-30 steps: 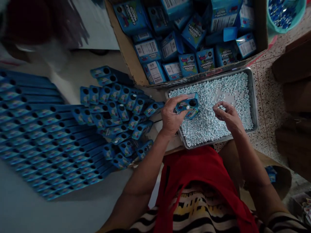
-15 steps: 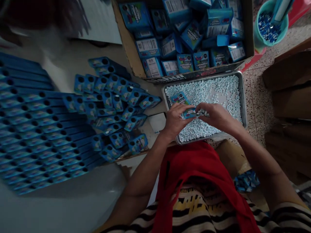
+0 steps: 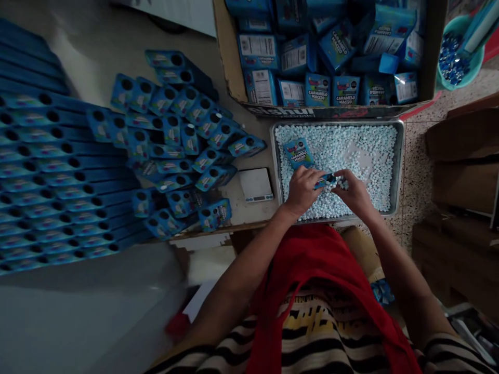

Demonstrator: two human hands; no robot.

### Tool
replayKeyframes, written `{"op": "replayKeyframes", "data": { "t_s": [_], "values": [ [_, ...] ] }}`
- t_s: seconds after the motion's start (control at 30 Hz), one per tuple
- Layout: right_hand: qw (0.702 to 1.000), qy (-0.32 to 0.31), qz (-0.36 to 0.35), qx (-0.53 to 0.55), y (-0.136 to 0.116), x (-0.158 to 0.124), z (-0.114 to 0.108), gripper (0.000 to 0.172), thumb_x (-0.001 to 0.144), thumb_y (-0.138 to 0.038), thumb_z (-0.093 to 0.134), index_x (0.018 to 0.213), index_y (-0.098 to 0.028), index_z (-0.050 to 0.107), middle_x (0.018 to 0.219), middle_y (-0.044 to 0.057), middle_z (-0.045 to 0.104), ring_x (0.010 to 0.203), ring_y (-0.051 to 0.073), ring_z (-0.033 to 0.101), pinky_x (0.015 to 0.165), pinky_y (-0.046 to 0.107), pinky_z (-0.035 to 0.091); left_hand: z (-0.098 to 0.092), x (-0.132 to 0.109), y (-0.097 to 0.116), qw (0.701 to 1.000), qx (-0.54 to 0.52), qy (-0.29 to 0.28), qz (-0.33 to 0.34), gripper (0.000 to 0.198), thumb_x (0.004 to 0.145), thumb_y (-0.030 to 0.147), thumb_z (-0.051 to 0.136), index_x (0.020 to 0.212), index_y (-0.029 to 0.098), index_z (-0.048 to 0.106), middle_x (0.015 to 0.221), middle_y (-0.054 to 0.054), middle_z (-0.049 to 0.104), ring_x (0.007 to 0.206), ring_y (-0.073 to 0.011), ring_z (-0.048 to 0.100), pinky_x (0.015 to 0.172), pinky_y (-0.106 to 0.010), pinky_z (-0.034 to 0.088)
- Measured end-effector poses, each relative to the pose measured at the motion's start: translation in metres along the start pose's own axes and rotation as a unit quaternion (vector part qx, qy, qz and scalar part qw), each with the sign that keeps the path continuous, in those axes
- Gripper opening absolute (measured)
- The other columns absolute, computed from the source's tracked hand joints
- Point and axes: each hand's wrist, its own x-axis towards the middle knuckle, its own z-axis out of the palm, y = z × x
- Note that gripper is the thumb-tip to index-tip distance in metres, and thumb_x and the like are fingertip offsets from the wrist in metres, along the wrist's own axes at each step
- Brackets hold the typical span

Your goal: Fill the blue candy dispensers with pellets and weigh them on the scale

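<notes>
A metal tray (image 3: 398, 171) holds many small pale blue and white candies (image 3: 331, 208). Over its left half, my left hand (image 3: 304, 189) is closed around a small blue box (image 3: 323, 181), whose end faces right. My right hand (image 3: 353, 191) is just right of that end, thumb and index finger bent towards it, a few candies between or behind them; whether it grips them is hard to tell. Another blue box (image 3: 298, 154) lies on the candies above my left hand. A small white scale (image 3: 255, 185) sits left of the tray.
Many blue boxes with round holes (image 3: 171, 130) stand left, beside stacked rows (image 3: 58, 182). A cardboard carton (image 3: 331, 110) of blue boxes is behind the tray. A teal bucket (image 3: 478, 67) holds blue pieces at upper right. Brown cartons (image 3: 463, 197) stand at right.
The view has shifted, bringing the scale into fuller sight. My right thumb and fingers have drawn back slightly from the end of the held box and spread apart.
</notes>
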Motion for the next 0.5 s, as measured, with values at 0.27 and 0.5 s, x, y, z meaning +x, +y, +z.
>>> {"op": "replayKeyframes", "data": {
  "t_s": [0.27, 0.5],
  "values": [
    [0.983, 0.014, 0.029, 0.18, 0.01, 0.002, 0.002, 0.041, 0.077, -0.032, 0.087, 0.116, -0.024, 0.074, 0.084, -0.003, 0.067, 0.067, 0.013, 0.052, 0.064, 0.026, 0.041, 0.012, 0.007, 0.003, 0.995, -0.044, 0.053, -0.076, 0.04, 0.083, 0.017, 0.093, 0.121, 0.023, 0.083, 0.117, -0.007, 0.083, 0.11, -0.031, 0.069, 0.102, -0.044, 0.055],
    [0.822, 0.112, 0.24, 0.504, 0.057, 0.003, -0.014, 0.029, 0.079, -0.015, 0.086, 0.085, -0.022, 0.059, 0.066, -0.008, 0.052, 0.051, 0.003, 0.038, 0.042, 0.01, 0.03, 0.017, 0.006, -0.008, 0.965, -0.173, 0.123, -0.154, 0.046, 0.07, 0.016, 0.102, 0.112, 0.024, 0.084, 0.115, -0.007, 0.082, 0.111, -0.0298, 0.072, 0.101, -0.042, 0.056]
  ]
}}
